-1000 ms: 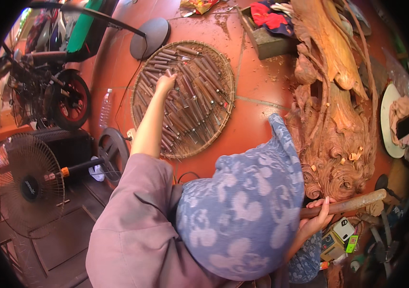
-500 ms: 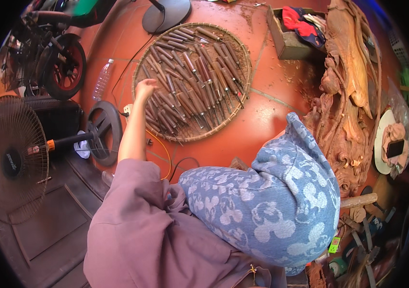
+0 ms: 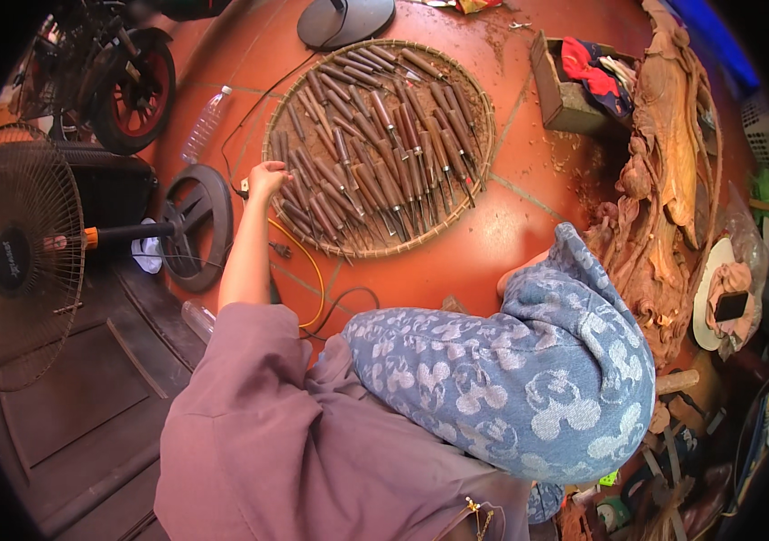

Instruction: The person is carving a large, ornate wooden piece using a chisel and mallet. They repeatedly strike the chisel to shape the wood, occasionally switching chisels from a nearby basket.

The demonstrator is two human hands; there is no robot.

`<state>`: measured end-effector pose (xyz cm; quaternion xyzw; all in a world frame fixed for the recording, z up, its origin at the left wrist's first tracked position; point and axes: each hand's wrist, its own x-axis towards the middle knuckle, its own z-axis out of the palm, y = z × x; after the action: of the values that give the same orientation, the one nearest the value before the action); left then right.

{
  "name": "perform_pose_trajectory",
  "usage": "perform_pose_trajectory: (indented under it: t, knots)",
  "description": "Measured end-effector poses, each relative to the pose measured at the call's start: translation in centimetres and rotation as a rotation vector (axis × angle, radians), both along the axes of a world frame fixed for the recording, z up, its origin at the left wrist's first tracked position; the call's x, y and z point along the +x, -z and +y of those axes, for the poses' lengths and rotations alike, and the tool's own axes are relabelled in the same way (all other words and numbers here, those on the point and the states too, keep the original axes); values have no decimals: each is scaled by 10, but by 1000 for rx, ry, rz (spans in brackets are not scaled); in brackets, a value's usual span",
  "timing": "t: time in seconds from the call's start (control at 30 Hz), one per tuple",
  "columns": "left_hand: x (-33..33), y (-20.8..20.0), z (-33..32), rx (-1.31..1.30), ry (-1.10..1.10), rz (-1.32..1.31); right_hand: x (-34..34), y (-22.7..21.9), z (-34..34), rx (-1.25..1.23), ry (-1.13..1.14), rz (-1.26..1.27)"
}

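Observation:
My left hand [image 3: 267,178] is at the left rim of a round woven bamboo tray [image 3: 485,171]. Its fingers are curled together over the edge, close to the wooden handles there; whether something small sits between them is hidden. Many wood-carving chisels [image 3: 368,185] with brown handles and thin metal blades lie across the tray in rough rows, most with blades pointing toward me. Wood dust shows between them. Out of sight is my right hand; my patterned blue trouser leg [image 3: 492,388] fills the middle and right.
A fan [image 3: 19,257] and a wheel-shaped base [image 3: 195,230] stand at left, near a plastic bottle [image 3: 207,124] and a motorbike wheel [image 3: 136,90]. A yellow cable [image 3: 319,279] crosses the tiled floor. At right stand a carved wood piece [image 3: 673,171] and an open box [image 3: 569,108].
My left hand has moved left and nearer to me, from over the chisels to the tray's rim. The whole view has shifted slightly, with the tray now further right.

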<state>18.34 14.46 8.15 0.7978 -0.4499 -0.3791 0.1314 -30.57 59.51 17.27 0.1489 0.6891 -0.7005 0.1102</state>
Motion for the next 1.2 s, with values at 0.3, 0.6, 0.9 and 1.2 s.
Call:
perform_pose_trajectory:
  t: [0.3,0.6,0.9,1.2]
  knots:
    - [-19,16,-12,22,126,-26,2,-2,4,5,-4,6]
    - [-2,59,-21,-68,251,177,8,-1,4,10,-7,-10]
    - [-58,56,2,-34,252,-159,2,-4,7,13,-5,11]
    - [-74,47,15,-230,412,-678,9,0,2,31,-9,-8]
